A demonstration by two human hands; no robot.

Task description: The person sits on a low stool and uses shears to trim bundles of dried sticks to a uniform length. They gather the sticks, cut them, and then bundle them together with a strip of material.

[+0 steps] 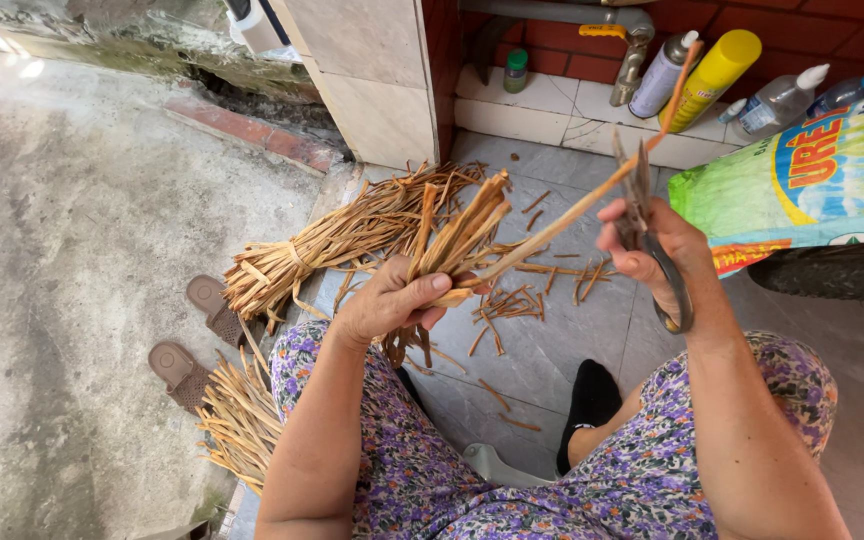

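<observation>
Gripping a small bunch of dried reed strips (457,245), the left hand (392,300) is clamped around their lower ends, so that the tops fan up and away from the lap, where they can be reached. The right hand (652,250) is closed on two things at once: the handles of a pair of scissors (652,235), blades pointing up and far, and one long strip (592,200), which runs from the left hand's bunch slanting up to the right past the blades. Held taut between both hands like this, that strip lies right against the scissors, which looks like the reason for the grip.

On the tiled floor (572,340), just beyond the left hand, lies one tied bundle (332,240) of the same strips, bound near its left end so it stays together. A second, looser heap (242,420) lies near the left knee. Short offcuts (512,305), too many to count, are scattered under the hands, where they would drop from cutting.

Two brown slippers (197,335) sit to the left on the concrete. Along the far wall ledge stand five bottles: one yellow spray can (717,65), one grey can (662,75), two clear squeeze bottles (782,100), and one small green-capped jar (517,70). One printed sack (812,170) leans at the far right.
</observation>
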